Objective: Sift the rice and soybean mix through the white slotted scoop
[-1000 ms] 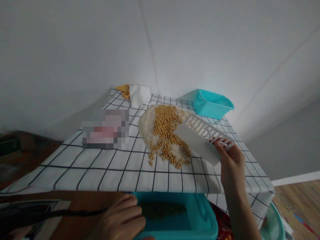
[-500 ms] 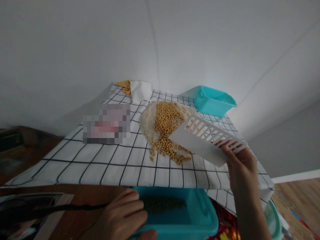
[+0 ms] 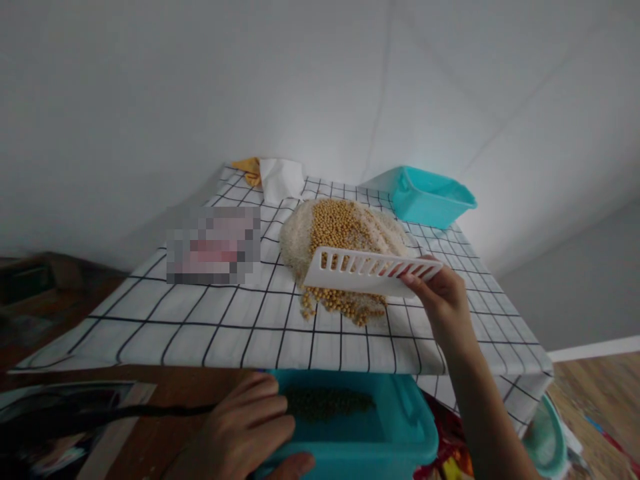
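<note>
My right hand (image 3: 445,293) is closed on one end of a white plastic panel with a row of slots (image 3: 357,280). The panel spans the near part of a pile of yellow soybeans (image 3: 335,220), hiding some of them. Pale grains that look like rice (image 3: 296,237) lie around and under the beans on the checked cloth (image 3: 200,333). My left hand (image 3: 250,420) grips the left side of a teal bin (image 3: 360,460) below the table edge, its thumb near the front rim. Small dark green beans (image 3: 330,403) lie inside the bin.
A second teal bin (image 3: 430,200) stands at the table's back right. White cloth (image 3: 281,179) and a yellow cloth (image 3: 251,170) lie at the back left. A pixelated patch covers something on the left. Lower right, a pale green basin (image 3: 550,437) sits beside the table.
My right hand has moved left with the slotted panel, which has turned to lie more level across the pile. My left hand stays at the lower bin.
</note>
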Available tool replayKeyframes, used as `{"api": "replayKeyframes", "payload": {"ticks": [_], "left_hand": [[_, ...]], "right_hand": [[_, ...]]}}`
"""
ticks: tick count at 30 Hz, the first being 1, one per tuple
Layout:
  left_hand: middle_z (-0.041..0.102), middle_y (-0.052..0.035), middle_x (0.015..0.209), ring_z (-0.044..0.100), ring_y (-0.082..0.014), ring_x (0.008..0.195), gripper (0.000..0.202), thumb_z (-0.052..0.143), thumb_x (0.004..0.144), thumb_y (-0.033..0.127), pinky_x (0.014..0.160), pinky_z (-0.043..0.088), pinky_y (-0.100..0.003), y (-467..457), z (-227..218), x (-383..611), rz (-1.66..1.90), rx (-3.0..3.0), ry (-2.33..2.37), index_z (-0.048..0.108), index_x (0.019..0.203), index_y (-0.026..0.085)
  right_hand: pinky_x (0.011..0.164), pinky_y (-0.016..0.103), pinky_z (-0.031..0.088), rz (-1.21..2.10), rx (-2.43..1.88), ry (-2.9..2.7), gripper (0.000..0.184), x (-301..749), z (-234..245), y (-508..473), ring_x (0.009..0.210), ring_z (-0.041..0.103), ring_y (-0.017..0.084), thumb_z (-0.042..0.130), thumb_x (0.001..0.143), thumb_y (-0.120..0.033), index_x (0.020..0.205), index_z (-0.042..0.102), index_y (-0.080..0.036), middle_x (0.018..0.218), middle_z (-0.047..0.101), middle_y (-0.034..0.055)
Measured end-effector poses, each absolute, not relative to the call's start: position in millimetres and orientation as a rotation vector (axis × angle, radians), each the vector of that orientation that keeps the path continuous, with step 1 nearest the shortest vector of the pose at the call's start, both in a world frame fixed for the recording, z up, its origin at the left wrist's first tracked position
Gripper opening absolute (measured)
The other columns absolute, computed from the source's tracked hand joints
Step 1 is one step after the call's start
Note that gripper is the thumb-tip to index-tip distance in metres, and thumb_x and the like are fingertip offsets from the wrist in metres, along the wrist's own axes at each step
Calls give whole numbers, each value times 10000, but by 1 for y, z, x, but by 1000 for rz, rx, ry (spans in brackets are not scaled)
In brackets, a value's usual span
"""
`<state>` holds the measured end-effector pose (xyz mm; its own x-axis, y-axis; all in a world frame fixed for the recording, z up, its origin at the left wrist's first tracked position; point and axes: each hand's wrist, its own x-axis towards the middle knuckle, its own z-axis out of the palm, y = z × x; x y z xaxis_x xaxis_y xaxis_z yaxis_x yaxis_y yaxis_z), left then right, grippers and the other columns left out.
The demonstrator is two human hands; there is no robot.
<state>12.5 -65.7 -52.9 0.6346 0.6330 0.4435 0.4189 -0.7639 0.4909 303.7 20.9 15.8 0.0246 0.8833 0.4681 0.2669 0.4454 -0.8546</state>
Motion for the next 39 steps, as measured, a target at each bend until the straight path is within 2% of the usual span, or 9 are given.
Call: {"api": "replayKeyframes", "payload": {"ticks": [7, 12, 17, 23, 28, 34, 39], "left_hand": [[519, 38, 621, 530, -144, 639, 339, 512, 996, 314, 755, 434, -298, -67, -50, 14, 887, 2474, 843, 492, 676, 203], [548, 37, 635, 550, -148, 651, 318, 539, 982, 311, 800, 453, -307, -67, -46, 14, 858, 2462, 864, 521, 682, 206], [575, 18, 662, 552, -169, 696, 307, 547, 975, 323, 739, 465, -294, -69, -41, 6, 852, 2473, 903, 555, 689, 213], [567, 13, 677, 543, -172, 713, 326, 541, 980, 338, 745, 449, -310, -72, -39, 3, 811, 2449, 921, 533, 683, 204], [543, 20, 668, 533, -156, 696, 347, 513, 999, 308, 710, 415, -308, -70, -40, 9, 768, 2433, 897, 492, 673, 190], [527, 27, 647, 523, -152, 675, 370, 503, 1003, 337, 734, 417, -313, -70, -41, 11, 771, 2425, 905, 489, 663, 192], [519, 24, 653, 521, -151, 688, 384, 488, 1013, 338, 748, 408, -317, -72, -40, 11, 739, 2428, 916, 480, 661, 187]], "right_hand": [[641, 246, 476, 705, -1032, -1512, 10, 327, 17, 9, 720, 614, 131, 750, 826, -258, 835, 746, -254, 780, 680, -14], [662, 282, 494, 697, -1058, -1353, 77, 325, 18, 1, 769, 639, 165, 751, 818, -279, 886, 733, -250, 823, 689, 4], [652, 314, 507, 666, -1134, -1280, 135, 321, 8, -15, 754, 649, 192, 759, 796, -308, 908, 732, -238, 810, 699, 27], [769, 376, 537, 540, -1270, -1106, 135, 339, -5, -42, 841, 688, 239, 767, 776, -319, 852, 753, -208, 855, 738, 66], [853, 420, 531, 527, -1348, -1068, 198, 353, -13, -59, 959, 695, 281, 753, 779, -317, 934, 759, -193, 913, 758, 90], [805, 420, 558, 472, -1374, -1099, 296, 359, -22, -67, 950, 708, 299, 737, 769, -324, 1034, 742, -191, 904, 758, 100], [748, 388, 553, 477, -1363, -1103, 251, 354, -19, -69, 874, 706, 270, 734, 780, -300, 1010, 740, -199, 890, 753, 88]]}}
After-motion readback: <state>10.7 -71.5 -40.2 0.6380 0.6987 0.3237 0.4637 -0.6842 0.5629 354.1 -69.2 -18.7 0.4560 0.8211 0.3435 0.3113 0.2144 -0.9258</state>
